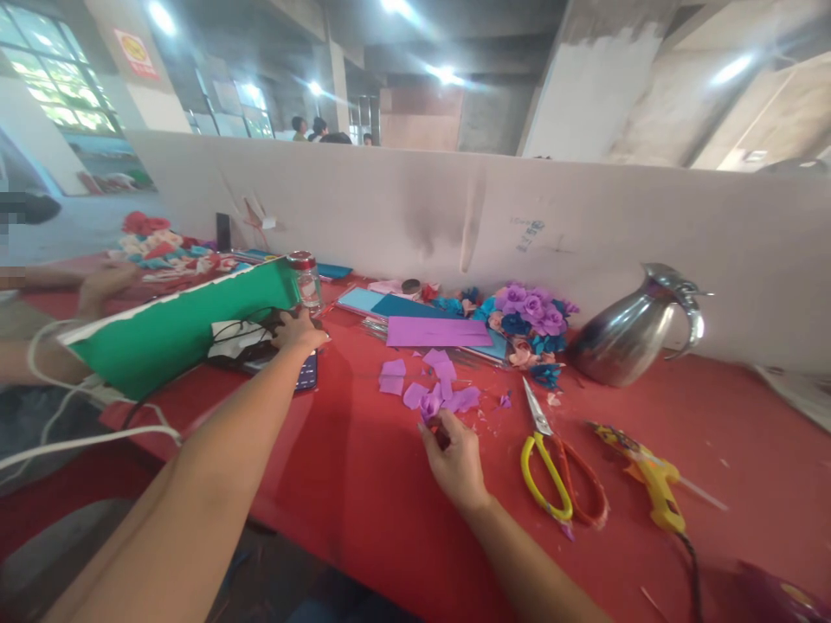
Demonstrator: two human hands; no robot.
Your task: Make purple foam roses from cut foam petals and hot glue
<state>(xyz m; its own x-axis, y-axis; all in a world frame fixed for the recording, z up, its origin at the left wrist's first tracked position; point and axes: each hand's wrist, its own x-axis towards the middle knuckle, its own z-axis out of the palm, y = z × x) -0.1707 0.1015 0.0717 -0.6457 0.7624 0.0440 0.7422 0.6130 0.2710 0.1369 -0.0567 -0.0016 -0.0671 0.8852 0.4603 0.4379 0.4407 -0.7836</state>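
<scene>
My left hand [299,330] reaches over a dark device [307,372] with keys and a black cable beside the green board; whether its fingers grip anything is hidden. My right hand [458,457] pinches a small purple paper flower [431,403] between thumb and fingers, just above the red table [351,467]. Cut purple petals [392,377] lie around the flower. Behind them a purple paper strip [440,332] rests on blue sheets and thin wires. Scissors [546,463] with yellow and red handles lie to the right of my right hand, blades partly open.
A yellow glue gun [657,486] and a metal jug [628,329] stand at the right. Finished paper flowers [532,313] are heaped near the partition [402,208]. A glass jar [306,281] stands by the green board [195,329]. Another person's hands [107,284] are at the far left.
</scene>
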